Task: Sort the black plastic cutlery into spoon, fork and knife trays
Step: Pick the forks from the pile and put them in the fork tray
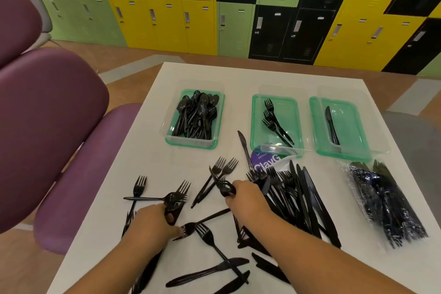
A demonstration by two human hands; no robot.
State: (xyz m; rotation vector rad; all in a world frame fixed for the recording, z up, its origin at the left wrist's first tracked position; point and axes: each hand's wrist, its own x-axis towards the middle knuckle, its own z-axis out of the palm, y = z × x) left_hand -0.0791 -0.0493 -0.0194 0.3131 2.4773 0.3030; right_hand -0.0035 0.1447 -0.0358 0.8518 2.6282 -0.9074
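Table (238,74): white top, carrying three trays along its far edge and loose black cutlery across the near half.
Spoon tray (216,144): far left of the three, clear with a green base, heaped with black spoons (199,114) lying handle-down toward the near edge.
Fork tray (292,114): middle of the far row, holding a few forks (274,123) laid on a slant, tines toward the far edge.
Knife tray (350,126): far right, holding one knife (331,125) lying lengthwise.
Knife pile (307,198): knives and forks bunched near the table's middle, just right of the right hand, partly over a purple printed wrapper (266,159).
Loose forks (223,170): scattered over the near left part, several crossing one another; more knives lie at the near edge.
Bag (381,200): clear plastic bundle of black cutlery by the right edge, near the knife tray.
Left hand (152,222): low over the near left part, fingers curled around a bunch of forks (175,200) with tines pointing to the far edge.
Right hand (248,198): near the table's middle, fingers closed around black cutlery (225,187); which kind, I cannot tell, and the far fingers are hidden in the pile.
Seat (47,114): purple padded chair off the left edge.
Lockers (214,7): green, yellow and black doors beyond the far edge.
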